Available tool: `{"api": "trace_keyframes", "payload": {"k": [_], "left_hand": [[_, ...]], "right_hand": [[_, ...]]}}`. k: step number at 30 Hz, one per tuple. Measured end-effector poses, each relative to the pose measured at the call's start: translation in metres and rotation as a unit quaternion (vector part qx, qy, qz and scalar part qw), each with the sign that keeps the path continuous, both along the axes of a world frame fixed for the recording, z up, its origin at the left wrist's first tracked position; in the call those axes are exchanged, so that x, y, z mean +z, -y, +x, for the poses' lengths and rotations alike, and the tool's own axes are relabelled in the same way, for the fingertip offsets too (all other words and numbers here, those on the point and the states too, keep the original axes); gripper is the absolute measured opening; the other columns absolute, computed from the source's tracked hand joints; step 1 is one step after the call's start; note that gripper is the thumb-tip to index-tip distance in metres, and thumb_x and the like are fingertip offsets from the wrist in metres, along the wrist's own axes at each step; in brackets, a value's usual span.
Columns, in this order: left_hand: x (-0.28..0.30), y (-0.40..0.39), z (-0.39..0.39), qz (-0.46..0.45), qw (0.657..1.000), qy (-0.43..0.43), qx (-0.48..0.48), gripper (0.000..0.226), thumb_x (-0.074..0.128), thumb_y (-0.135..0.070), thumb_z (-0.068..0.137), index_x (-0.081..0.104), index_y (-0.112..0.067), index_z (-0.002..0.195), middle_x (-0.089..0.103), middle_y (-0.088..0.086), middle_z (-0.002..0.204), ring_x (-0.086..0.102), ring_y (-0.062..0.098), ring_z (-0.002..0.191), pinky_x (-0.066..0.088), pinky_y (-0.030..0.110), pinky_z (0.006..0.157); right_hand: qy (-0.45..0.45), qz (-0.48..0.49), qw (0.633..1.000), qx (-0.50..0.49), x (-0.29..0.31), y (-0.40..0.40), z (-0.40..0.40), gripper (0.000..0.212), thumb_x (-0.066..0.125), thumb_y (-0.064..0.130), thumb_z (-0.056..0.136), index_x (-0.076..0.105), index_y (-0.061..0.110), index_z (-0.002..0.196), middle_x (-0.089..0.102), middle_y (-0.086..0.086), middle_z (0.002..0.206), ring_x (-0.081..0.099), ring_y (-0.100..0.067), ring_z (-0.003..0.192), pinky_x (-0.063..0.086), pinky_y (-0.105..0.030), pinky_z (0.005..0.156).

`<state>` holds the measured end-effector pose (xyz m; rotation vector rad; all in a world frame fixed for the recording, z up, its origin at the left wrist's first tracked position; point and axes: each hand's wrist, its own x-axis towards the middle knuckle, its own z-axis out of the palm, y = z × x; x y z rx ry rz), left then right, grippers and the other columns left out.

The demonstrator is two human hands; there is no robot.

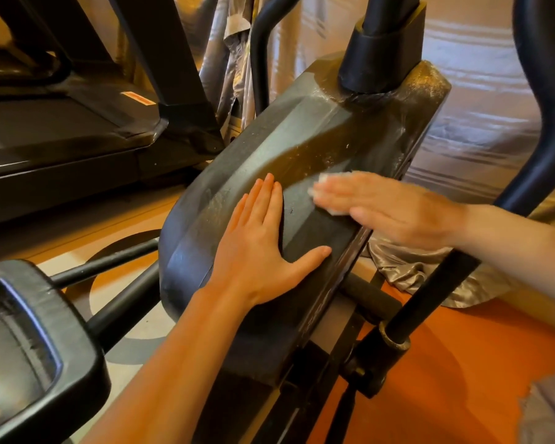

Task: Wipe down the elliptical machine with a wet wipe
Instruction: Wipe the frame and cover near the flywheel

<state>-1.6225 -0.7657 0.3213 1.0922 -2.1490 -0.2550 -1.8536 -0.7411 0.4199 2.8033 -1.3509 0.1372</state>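
Observation:
The elliptical machine's dark plastic housing (302, 136) fills the middle of the head view, dusty and streaked wet near its top. My left hand (263, 248) lies flat on the housing's near side, fingers straight and thumb spread. My right hand (385, 206) reaches in from the right, blurred, with straight fingers pressing a white wet wipe (322, 181) against the housing's upper edge. Only small bits of the wipe show around the fingers.
A black foot pedal (29, 341) sits at the lower left on its bars. A treadmill (61, 129) stands at the upper left. Black handle arms (545, 129) curve down on the right. Shiny grey fabric (462, 129) hangs behind, over an orange patterned floor (462, 379).

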Motion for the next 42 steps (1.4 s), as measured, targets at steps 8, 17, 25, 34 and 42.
{"api": "trace_keyframes", "payload": {"k": [8, 17, 25, 34, 42], "left_hand": [[-0.008, -0.006, 0.001, -0.01, 0.999, -0.014, 0.041, 0.12, 0.03, -0.092, 0.071, 0.0, -0.014, 0.157, -0.008, 0.002, 0.164, -0.011, 0.011, 0.15, -0.008, 0.029, 0.121], [-0.011, -0.004, 0.002, -0.01, 0.999, -0.022, 0.033, 0.121, 0.029, -0.093, 0.071, 0.001, -0.013, 0.157, -0.008, 0.003, 0.164, -0.011, 0.013, 0.15, -0.004, 0.031, 0.122], [-0.01, -0.005, 0.0, -0.023, 0.999, -0.021, 0.038, 0.119, 0.031, -0.091, 0.074, 0.007, -0.008, 0.157, -0.002, 0.007, 0.164, -0.006, 0.017, 0.151, 0.0, 0.036, 0.124], [-0.012, -0.002, 0.001, -0.03, 0.999, -0.015, 0.037, 0.118, 0.029, -0.091, 0.075, 0.007, -0.008, 0.157, 0.0, 0.009, 0.164, -0.005, 0.018, 0.151, -0.003, 0.034, 0.123], [-0.009, -0.003, 0.003, -0.016, 0.999, -0.015, 0.033, 0.119, 0.027, -0.092, 0.073, 0.003, -0.012, 0.157, -0.004, 0.005, 0.164, -0.009, 0.017, 0.151, -0.006, 0.032, 0.122]], "right_hand": [[0.002, -0.154, 0.964, -0.215, 0.002, 0.066, 0.014, 0.053, 0.019, 0.027, 0.1, 0.029, 0.011, 0.15, 0.032, -0.008, 0.154, 0.024, -0.024, 0.144, 0.012, -0.033, 0.116], [-0.039, -0.047, 0.998, -0.001, -0.012, 0.004, 0.022, 0.048, 0.026, 0.025, 0.102, 0.034, 0.015, 0.148, 0.032, 0.001, 0.155, 0.02, -0.008, 0.146, 0.013, -0.03, 0.12], [0.032, -0.146, 0.962, -0.23, -0.014, 0.049, 0.033, 0.056, 0.018, 0.027, 0.098, 0.026, 0.013, 0.151, 0.024, -0.002, 0.159, 0.012, -0.01, 0.147, 0.003, -0.024, 0.119], [0.004, -0.124, 0.976, -0.178, -0.015, 0.026, 0.032, 0.049, 0.023, 0.021, 0.103, 0.026, 0.01, 0.151, 0.025, -0.002, 0.158, 0.015, -0.01, 0.147, 0.008, -0.024, 0.119], [0.111, -0.163, 0.945, -0.261, -0.017, 0.037, 0.029, 0.047, 0.025, 0.019, 0.106, 0.025, 0.012, 0.152, 0.022, -0.005, 0.159, 0.014, -0.014, 0.147, 0.006, -0.02, 0.117]]}}
